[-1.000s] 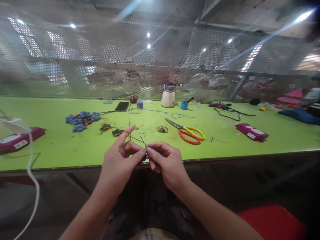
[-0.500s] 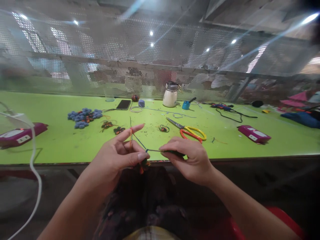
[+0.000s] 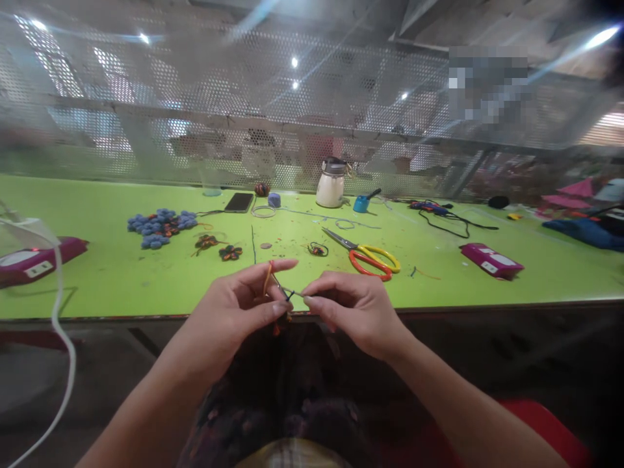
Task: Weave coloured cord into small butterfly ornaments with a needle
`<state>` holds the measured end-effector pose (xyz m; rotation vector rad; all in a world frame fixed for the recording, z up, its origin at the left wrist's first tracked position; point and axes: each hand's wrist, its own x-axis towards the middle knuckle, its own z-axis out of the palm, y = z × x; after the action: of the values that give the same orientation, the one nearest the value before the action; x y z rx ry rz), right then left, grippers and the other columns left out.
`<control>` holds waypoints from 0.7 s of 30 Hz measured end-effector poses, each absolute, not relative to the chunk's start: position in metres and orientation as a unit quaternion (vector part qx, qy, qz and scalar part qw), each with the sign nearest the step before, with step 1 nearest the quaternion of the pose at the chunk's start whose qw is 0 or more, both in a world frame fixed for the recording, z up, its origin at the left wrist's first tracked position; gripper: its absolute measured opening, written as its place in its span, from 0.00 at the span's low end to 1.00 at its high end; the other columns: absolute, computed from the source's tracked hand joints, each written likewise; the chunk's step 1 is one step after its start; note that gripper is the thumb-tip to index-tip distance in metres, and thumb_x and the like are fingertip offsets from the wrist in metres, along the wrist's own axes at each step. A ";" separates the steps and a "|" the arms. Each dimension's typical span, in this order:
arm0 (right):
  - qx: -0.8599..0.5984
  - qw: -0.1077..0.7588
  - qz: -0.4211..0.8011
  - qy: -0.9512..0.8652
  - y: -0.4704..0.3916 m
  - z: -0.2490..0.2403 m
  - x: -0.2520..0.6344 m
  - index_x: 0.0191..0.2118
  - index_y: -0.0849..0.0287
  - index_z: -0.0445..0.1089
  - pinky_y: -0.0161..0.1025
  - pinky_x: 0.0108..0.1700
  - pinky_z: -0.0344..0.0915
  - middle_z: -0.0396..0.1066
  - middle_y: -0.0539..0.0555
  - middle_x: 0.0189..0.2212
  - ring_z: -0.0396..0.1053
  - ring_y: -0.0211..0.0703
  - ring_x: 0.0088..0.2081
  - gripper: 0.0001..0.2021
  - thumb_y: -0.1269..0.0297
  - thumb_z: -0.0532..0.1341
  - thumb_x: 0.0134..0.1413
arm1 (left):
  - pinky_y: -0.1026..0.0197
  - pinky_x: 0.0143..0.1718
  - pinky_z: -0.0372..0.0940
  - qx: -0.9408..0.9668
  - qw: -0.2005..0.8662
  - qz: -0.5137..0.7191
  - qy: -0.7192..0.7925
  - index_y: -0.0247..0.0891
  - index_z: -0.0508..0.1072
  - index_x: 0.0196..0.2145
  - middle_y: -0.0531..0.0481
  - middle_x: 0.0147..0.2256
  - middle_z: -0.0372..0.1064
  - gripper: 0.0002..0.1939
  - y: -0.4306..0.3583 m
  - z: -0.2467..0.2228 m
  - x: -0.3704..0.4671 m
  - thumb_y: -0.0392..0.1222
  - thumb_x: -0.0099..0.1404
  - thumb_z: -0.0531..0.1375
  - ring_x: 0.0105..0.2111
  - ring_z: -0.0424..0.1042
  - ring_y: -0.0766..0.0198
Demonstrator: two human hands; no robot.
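At the desk's (image 3: 121, 286) near edge, we pinch a small crochet piece (image 3: 277, 322) in our left hand (image 3: 234, 312), yarn (image 3: 267, 276) over the forefinger for tension; right hand (image 3: 353, 305) fingers grip the hook (image 3: 292, 294). Scissors (image 3: 368, 257) lie beyond.

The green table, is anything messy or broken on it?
Nothing looks broken. Small thread scraps litter the green table near the open scissors, and a black cord lies tangled at the back.
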<state>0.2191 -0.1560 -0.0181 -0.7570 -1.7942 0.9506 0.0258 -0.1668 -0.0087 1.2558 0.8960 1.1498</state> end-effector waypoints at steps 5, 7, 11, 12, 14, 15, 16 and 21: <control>-0.339 0.452 0.434 -0.702 -0.151 -0.017 0.211 0.34 0.62 0.75 0.32 0.22 0.56 0.65 0.48 0.20 0.59 0.31 0.19 0.05 0.67 0.64 0.52 | 0.66 0.28 0.62 0.583 0.536 0.466 0.395 0.45 0.71 0.54 0.57 0.24 0.64 0.28 -0.164 -0.009 0.028 0.36 0.55 0.66 0.24 0.63 0.69; -0.341 0.435 0.455 -0.698 -0.150 -0.016 0.210 0.38 0.62 0.75 0.32 0.22 0.55 0.62 0.46 0.18 0.57 0.31 0.18 0.08 0.66 0.63 0.52 | 0.66 0.28 0.61 0.589 0.542 0.462 0.383 0.48 0.68 0.57 0.58 0.23 0.63 0.31 -0.162 -0.009 0.028 0.36 0.56 0.66 0.24 0.63 0.69; -0.336 0.436 0.492 -0.675 -0.149 -0.018 0.210 0.44 0.61 0.76 0.31 0.21 0.53 0.60 0.45 0.16 0.55 0.30 0.18 0.13 0.66 0.62 0.53 | 0.66 0.30 0.62 0.551 0.591 0.470 0.356 0.46 0.68 0.57 0.57 0.25 0.65 0.32 -0.159 -0.013 0.026 0.36 0.55 0.68 0.27 0.65 0.69; -0.331 0.446 0.499 -0.665 -0.149 -0.019 0.210 0.44 0.61 0.76 0.31 0.21 0.52 0.60 0.45 0.16 0.55 0.30 0.18 0.13 0.65 0.62 0.53 | 0.65 0.31 0.63 0.544 0.599 0.472 0.348 0.46 0.68 0.57 0.56 0.27 0.66 0.33 -0.159 -0.014 0.025 0.36 0.54 0.69 0.28 0.66 0.68; -0.320 0.468 0.515 -0.642 -0.148 -0.023 0.211 0.44 0.61 0.76 0.31 0.20 0.51 0.60 0.45 0.16 0.55 0.30 0.18 0.13 0.65 0.63 0.52 | 0.64 0.32 0.65 0.541 0.609 0.475 0.334 0.45 0.67 0.58 0.54 0.29 0.68 0.36 -0.157 -0.016 0.023 0.34 0.51 0.70 0.31 0.67 0.66; -0.315 0.477 0.524 -0.632 -0.147 -0.025 0.212 0.44 0.61 0.76 0.30 0.20 0.51 0.60 0.45 0.16 0.55 0.29 0.18 0.13 0.64 0.64 0.52 | 0.63 0.32 0.66 0.540 0.611 0.476 0.330 0.44 0.66 0.58 0.53 0.31 0.68 0.37 -0.157 -0.017 0.023 0.33 0.51 0.70 0.32 0.67 0.65; -0.310 0.482 0.533 -0.622 -0.146 -0.027 0.212 0.44 0.60 0.77 0.30 0.19 0.50 0.60 0.45 0.16 0.55 0.29 0.18 0.13 0.64 0.64 0.52 | 0.63 0.32 0.67 0.539 0.611 0.477 0.330 0.44 0.65 0.58 0.53 0.32 0.68 0.38 -0.157 -0.017 0.022 0.33 0.51 0.70 0.32 0.68 0.65; -0.295 0.492 0.554 -0.604 -0.144 -0.031 0.214 0.43 0.59 0.77 0.29 0.19 0.50 0.61 0.45 0.18 0.56 0.28 0.17 0.12 0.64 0.66 0.51 | 0.64 0.30 0.67 0.530 0.605 0.486 0.342 0.44 0.66 0.58 0.53 0.33 0.67 0.37 -0.157 -0.019 0.022 0.32 0.50 0.69 0.32 0.66 0.65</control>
<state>0.2137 -0.1440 -0.0309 -0.7147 -1.4645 1.3435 0.0223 -0.1566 -0.0194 1.2265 0.7902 1.1239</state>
